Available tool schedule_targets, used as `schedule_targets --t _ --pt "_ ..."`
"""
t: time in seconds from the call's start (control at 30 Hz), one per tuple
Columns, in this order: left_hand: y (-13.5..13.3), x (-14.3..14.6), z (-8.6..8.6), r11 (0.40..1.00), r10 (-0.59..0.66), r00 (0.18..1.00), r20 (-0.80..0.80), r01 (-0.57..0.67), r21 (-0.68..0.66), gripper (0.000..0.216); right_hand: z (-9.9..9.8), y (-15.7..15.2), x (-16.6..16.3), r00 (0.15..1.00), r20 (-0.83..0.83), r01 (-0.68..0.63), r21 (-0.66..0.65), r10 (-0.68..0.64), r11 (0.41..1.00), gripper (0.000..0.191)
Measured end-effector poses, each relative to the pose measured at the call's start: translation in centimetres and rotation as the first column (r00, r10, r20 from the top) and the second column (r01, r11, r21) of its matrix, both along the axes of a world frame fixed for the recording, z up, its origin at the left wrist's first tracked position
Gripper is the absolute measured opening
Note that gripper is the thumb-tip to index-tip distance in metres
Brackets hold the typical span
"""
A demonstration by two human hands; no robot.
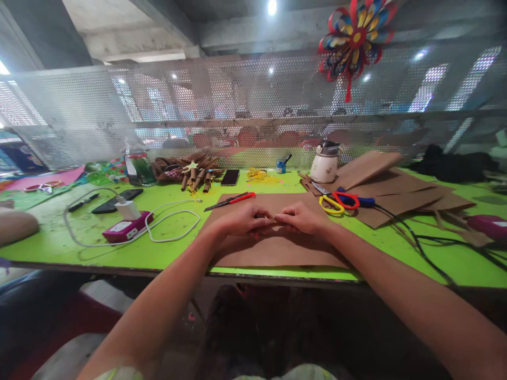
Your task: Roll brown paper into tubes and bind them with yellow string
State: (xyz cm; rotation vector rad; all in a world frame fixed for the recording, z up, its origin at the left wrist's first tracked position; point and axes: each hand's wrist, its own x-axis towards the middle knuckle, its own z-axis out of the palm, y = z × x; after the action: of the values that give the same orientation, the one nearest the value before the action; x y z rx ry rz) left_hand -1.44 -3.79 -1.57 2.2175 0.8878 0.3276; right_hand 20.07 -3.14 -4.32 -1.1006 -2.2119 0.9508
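A perforated mesh screen [198,105] is closing off the far side of the bench, with a coloured paper pinwheel [356,37] hanging on it at the upper right. In front of it a lime-green table [59,243] is stretching across the whole view.

A brown paper sheet [277,253] is lying flat at the near edge of the table, directly in front of the person, with its long side running left to right. Both hands are meeting over its middle. The left hand [241,219] and the right hand [303,217] are coming in from opposite sides, and their fingertips are almost touching. Each hand's fingers are pressed together, pinching a low ridge of the paper that is running across the person's body. Neither hand is nearer than the other, and the ridge is sitting between them.

To the right, a stack of brown paper pieces [396,195] is fanning out. Yellow-and-red-handled scissors [340,201] are resting on its near left corner, just beyond the right hand. A black cable [420,243] is trailing from there toward the table edge. A red utility knife [233,200] is lying on the sheet's far left corner, just beyond the left hand.

Further left, a magenta power bank [124,228] with a white cable [174,224] is sitting well apart from the sheet. Rolled brown paper tubes [194,177], a black phone [230,177] and a white jug [325,162] are standing along the back. Nothing is lying between the hands and the paper.
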Motion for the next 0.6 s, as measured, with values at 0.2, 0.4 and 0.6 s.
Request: schedule_targets --t 0.2,0.4,0.6 --pt "-0.5 0.3 0.3 0.999 -0.045 0.999 0.007 0.044 0.019 0.034 0.3 -0.4 0.1 1.000 0.009 -0.028 -0.095 0.029 0.995 0.046" --pt "0.1 0.1 -0.1 0.990 -0.010 1.000 -0.019 0.012 0.140 0.028 1.1 -1.0 0.0 0.994 0.070 -0.094 0.160 0.084 0.983 0.037" --pt "0.5 0.1 -0.8 0.988 0.003 1.000 -0.029 0.002 0.155 0.028 1.3 -1.3 -0.1 0.986 0.144 -0.122 0.274 0.085 0.954 0.034"
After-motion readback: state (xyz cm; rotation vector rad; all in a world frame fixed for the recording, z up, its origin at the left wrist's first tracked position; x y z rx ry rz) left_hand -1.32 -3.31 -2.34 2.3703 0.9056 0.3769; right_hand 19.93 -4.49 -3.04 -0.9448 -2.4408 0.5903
